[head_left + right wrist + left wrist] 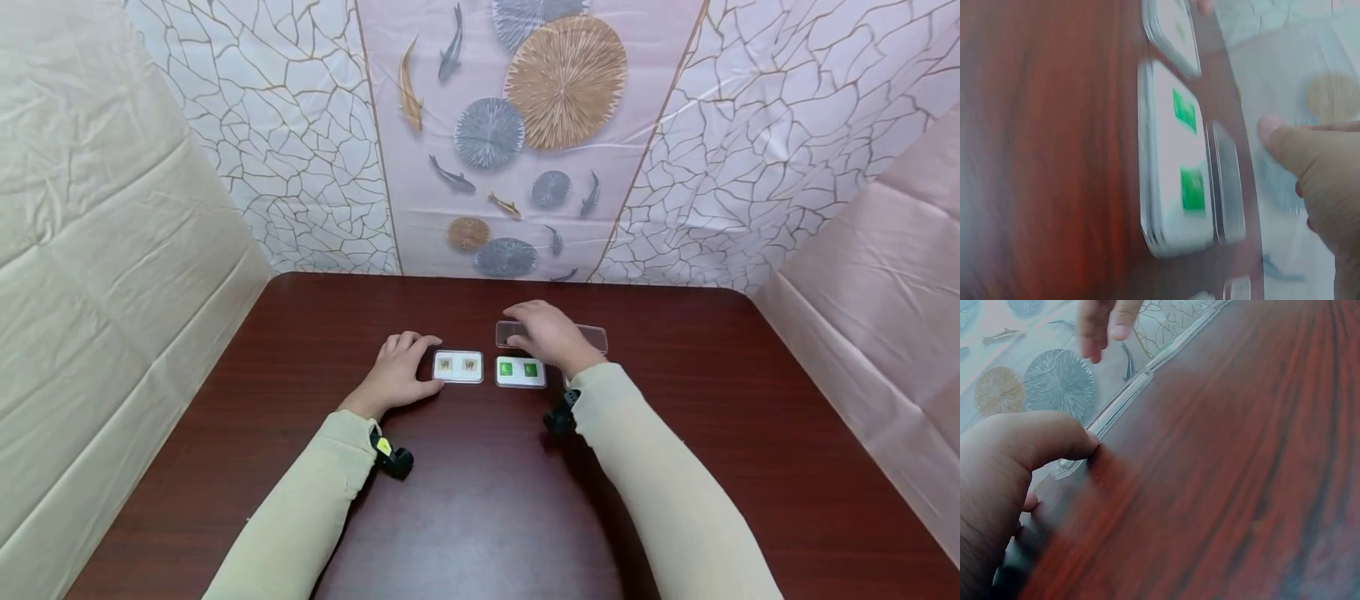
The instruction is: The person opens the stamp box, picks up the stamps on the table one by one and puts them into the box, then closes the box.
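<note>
My left hand (397, 373) is at the left end of a small clear case (459, 379) with two brown pictures on white. In the left wrist view its thumb (1075, 439) touches the case's near edge; the index fingertip lies just beyond the far corner in the head view. My right hand (553, 335) hovers with thumb and fingers apart, holding nothing that I can see. Below it are a second case (521, 382) with two green squares and, farther back, a longer transparent plastic piece (594, 337), partly hidden by the hand.
Another pale-edged item (566, 381) shows partly beside my right wrist. Dark reddish wood makes up the table (480, 492). A patterned cloth (322, 167) hangs behind its far edge, and plain cloths hang at both sides.
</note>
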Motion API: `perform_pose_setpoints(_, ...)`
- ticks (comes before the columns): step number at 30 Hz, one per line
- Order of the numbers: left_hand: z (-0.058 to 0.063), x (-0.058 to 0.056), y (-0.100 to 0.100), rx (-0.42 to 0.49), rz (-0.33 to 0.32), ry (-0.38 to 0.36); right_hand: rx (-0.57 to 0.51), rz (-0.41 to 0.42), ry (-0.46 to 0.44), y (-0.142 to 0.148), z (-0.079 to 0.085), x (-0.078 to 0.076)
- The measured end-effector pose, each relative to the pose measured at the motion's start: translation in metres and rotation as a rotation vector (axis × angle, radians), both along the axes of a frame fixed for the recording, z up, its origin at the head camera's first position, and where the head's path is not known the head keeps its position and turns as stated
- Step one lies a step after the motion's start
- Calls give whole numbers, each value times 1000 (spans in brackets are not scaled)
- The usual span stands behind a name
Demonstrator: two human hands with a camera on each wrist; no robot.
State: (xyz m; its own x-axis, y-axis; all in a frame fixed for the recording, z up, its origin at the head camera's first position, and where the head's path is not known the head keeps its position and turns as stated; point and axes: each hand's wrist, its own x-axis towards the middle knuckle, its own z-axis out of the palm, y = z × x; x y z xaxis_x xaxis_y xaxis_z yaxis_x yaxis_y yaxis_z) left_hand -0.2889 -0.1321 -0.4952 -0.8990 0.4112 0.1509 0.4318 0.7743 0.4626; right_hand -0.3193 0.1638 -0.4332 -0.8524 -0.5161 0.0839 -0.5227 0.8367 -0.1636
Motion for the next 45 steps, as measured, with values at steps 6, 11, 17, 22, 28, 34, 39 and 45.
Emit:
perform_pose_setpoints(6,-3,0,4,-7,7,16,86,-38,-104,28,-5,-9)
perform_pose_setpoints(11,-5,2,13,8,11,28,111,-55,-175,37,-10,-9)
perform_pose_setpoints(17,-6,4,32,-23,-2,78,110,-32,-135,43,-13,-8)
perform_pose_setpoints(22,-4,8,53,-49,11,97,95,-33,-191,47,-10,-4)
perform_pose_setpoints(28,-1,14,77,-85,23,135,84,-23,-246,47,-5,5)
perform_pose_setpoints(34,-1,16,89,-146,74,204,80,44,-211,47,-5,12)
perform_pose_setpoints(39,-1,15,94,-196,116,250,65,111,-165,50,-6,16)
perform_pose_setpoints(45,-2,15,98,-216,124,226,45,124,-170,50,-9,23)
